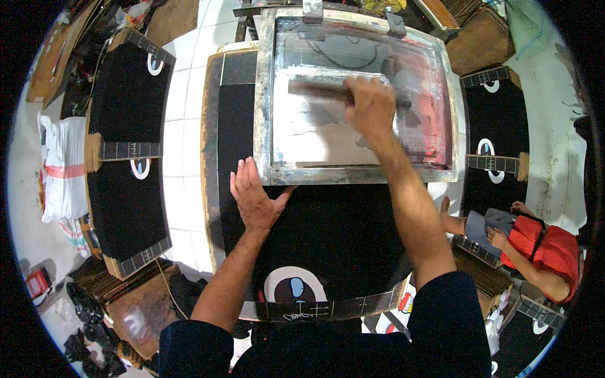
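My left hand (257,195) lies with fingers spread on black fabric (328,227) at the lower left corner of a paint-stained screen frame (451,126), its fingertips and thumb at the frame's edge. My right hand (370,107) grips a dark squeegee (309,89), slightly blurred, across the screen's mesh, which carries white ink (312,142) and red stains at the right. Two metal clamps (396,22) sit on the frame's top bar. A white, black and blue eye-like print (295,286) shows on the fabric near me.
Black printed panels (126,214) lie stacked on boards at left, and more (495,113) at right. A person in red and grey (545,255) sits at lower right. A white bundle (63,164), cardboard (138,318) and dark bags (88,315) line the left side.
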Tool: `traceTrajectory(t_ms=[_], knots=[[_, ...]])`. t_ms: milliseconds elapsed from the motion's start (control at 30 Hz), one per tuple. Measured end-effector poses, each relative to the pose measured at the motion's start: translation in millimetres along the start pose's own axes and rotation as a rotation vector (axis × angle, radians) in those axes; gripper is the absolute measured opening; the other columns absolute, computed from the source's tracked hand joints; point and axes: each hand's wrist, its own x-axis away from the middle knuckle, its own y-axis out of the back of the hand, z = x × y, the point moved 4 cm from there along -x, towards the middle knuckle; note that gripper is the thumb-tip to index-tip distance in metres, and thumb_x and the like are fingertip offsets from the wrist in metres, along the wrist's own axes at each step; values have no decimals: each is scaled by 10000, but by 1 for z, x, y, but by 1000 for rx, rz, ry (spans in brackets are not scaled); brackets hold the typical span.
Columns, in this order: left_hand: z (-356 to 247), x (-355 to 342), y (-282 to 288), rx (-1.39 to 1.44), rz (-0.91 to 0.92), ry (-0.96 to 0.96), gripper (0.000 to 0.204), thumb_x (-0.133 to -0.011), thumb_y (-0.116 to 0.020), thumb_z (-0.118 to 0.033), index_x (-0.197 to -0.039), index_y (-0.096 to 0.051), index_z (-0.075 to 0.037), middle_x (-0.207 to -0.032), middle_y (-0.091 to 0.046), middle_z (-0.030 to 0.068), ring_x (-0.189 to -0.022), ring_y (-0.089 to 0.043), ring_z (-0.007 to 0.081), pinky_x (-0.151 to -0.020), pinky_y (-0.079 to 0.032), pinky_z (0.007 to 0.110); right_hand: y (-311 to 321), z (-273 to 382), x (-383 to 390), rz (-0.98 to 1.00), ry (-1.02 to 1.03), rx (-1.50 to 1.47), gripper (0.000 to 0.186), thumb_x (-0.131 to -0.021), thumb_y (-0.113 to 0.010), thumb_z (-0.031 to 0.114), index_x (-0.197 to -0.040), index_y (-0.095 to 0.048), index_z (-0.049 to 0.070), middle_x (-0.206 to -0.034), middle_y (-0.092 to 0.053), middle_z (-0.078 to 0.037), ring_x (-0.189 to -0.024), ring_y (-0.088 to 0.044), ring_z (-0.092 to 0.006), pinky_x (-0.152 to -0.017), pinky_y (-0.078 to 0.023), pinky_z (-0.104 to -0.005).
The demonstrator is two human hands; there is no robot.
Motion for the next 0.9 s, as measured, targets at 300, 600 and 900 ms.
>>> traceTrajectory(t_ms=[300,600,900], knots=[[-1,-1,-2,-13,-24,-25,1172,-777,-860,-575,-1571,-240,24,-1542,-364,225,-1501,-314,384,-1226,-231,614,-14,0,16,98,-32,110,375,-702,-798,118,-1051,-665,153,-1022,-666,-43,-998,-633,-283,-824,-459,-468],[-1,-2,0,-41,16,-7,1189,-773,-849,-609,-1572,-240,28,-1541,-354,220,-1501,-308,380,-1235,-231,596,-2,-4,16,186,13,-64,355,-800,-813,276,-1106,-700,138,-980,-703,-72,-961,-662,-306,-781,-471,-483],[-1,-1,-2,-41,-4,4,1171,-763,-858,-580,-1556,-277,56,-1545,-378,239,-1496,-323,399,-1222,-246,610,-16,-4,-5,86,-45,105,361,-768,-779,151,-1116,-687,164,-1008,-678,-35,-995,-652,-274,-823,-460,-464]])
